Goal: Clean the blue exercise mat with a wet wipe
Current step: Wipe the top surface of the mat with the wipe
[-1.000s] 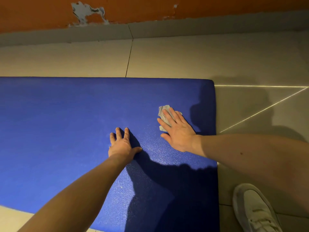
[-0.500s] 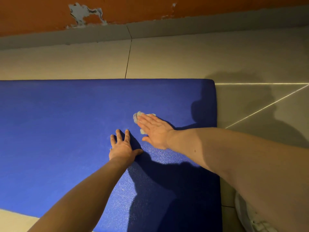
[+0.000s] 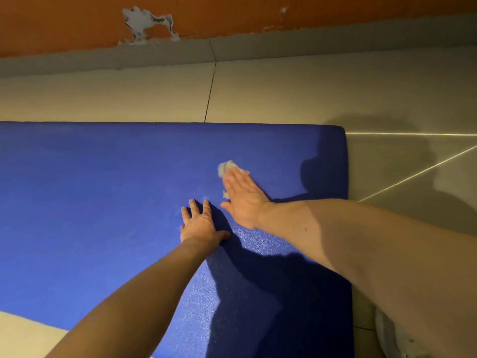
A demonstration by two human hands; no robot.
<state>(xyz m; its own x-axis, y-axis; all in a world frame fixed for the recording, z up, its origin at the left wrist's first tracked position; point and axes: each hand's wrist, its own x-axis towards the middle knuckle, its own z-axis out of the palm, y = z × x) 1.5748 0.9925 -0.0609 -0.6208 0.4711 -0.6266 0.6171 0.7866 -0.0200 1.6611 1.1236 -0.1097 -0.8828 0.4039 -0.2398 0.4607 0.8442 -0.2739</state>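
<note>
On the blue mat [image 3: 103, 202], toward its right end, I am pressing the crumpled wipe [image 3: 227, 167] down under my right hand [image 3: 244, 200], whose fingers are lying straight and together on top of it; part of the wipe is showing beyond the fingertips. My left hand [image 3: 200, 224] is resting just beside, palm down, fingers spread, holding nothing. The mat is lying on pale floor tiles [image 3: 284, 94] below an orange wall [image 3: 232, 14] with chipped paint.
</note>
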